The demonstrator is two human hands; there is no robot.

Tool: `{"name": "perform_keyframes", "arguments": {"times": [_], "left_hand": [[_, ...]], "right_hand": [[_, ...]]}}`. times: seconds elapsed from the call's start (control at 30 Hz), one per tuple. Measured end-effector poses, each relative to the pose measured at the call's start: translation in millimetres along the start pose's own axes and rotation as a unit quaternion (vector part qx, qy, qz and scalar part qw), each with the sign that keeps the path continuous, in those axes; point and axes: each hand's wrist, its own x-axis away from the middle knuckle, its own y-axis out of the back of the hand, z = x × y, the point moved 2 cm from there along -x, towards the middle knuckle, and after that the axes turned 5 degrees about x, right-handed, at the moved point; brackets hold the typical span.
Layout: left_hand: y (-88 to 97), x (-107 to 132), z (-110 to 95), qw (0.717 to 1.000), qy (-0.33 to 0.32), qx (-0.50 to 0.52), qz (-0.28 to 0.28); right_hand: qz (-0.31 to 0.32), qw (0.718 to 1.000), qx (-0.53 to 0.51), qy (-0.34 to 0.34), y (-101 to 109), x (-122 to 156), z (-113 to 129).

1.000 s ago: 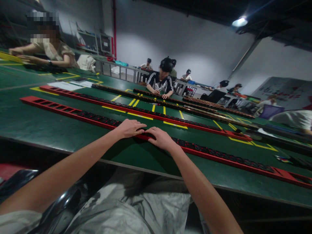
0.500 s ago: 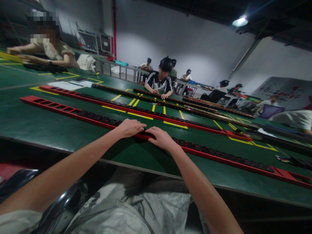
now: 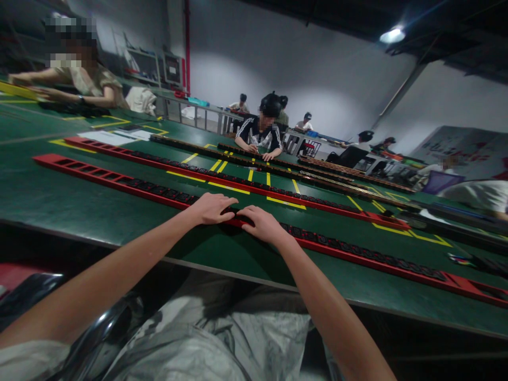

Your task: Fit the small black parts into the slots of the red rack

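A long red strip frame [image 3: 357,257], lined with black square pieces [image 3: 156,190], lies slantwise on the green table before me. My left hand [image 3: 212,208] rests over its middle with the fingers stretched to the right and the thumb apart. Just beside it, my right hand [image 3: 260,223] bends over the same strip, fingertips on the top and thumb at the near edge. The fingertips of both hands almost meet around one black piece, which they mostly hide. At the strip's left end, several square openings show no black piece in them.
A second red strip [image 3: 254,186] with black pieces lies parallel behind mine. Dark long strips [image 3: 333,182] lie farther back. Yellow tape lines [image 3: 286,203] and paper sheets [image 3: 113,137] mark the green table [image 3: 79,211]. Co-workers sit opposite [image 3: 260,129] and at left [image 3: 89,87].
My left thumb and fingers have shifted slightly, with the thumb now spread a little farther from the fingers. My right hand and the strips stay where they were.
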Motion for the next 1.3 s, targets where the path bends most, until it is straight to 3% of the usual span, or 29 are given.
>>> {"name": "perform_keyframes", "arguments": {"times": [0.57, 0.83, 1.03, 1.3], "left_hand": [[0.7, -1, 4, 0.996, 0.07, 0.019, -0.053], [-5.5, 0, 9, 0.992, 0.04, 0.043, -0.108], [-8.3, -2, 14, 0.979, -0.057, 0.103, -0.167], [-8.6, -4, 15, 0.961, -0.124, 0.131, -0.208]], "right_hand": [[-0.002, 1.0, 0.002, -0.005, -2, 0, -2], [-0.002, 1.0, 0.013, -0.003, -2, 0, -1], [0.007, 0.999, 0.037, -0.013, -2, 1, -1], [0.013, 0.999, 0.033, -0.022, -3, 1, -3]]}}
